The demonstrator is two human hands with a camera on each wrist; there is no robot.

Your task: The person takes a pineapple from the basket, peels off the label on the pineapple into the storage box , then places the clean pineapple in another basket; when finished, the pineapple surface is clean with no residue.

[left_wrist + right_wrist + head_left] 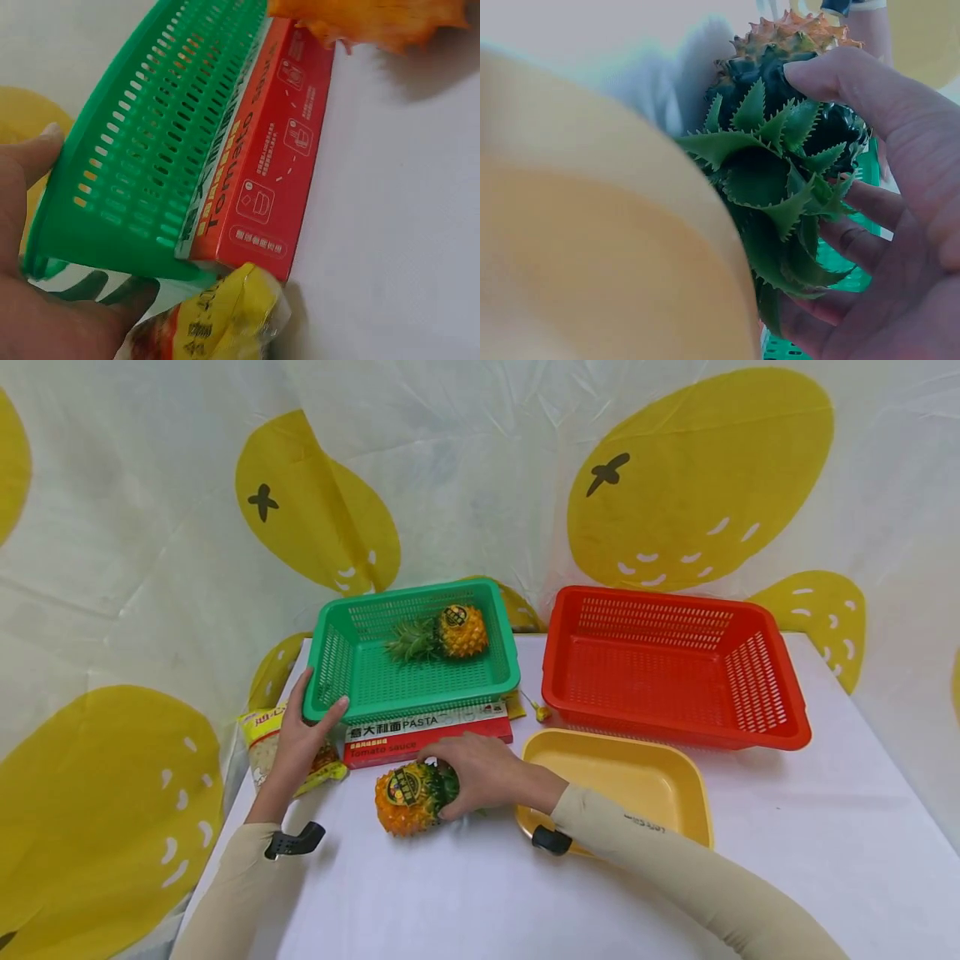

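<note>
My right hand (480,772) grips a small orange pineapple (402,800) near the base of its green leaves, low over the white table. In the right wrist view, the thumb presses on the fruit while the fingers curl around the spiky leaves (780,187). My left hand (295,735) holds the front left corner of a green plastic basket (412,697), thumb and fingers spread around it. Inside that basket a second pineapple (463,633) lies on its side. A red and white pasta box (427,742) lies along the basket's front.
A yellow food bag (225,315) sits below my left hand. Right of the pineapple is a yellow basin (637,768), with a red basket (675,718) behind it. A small yellow item (542,713) lies between the baskets. A patterned curtain (480,468) hangs behind the table.
</note>
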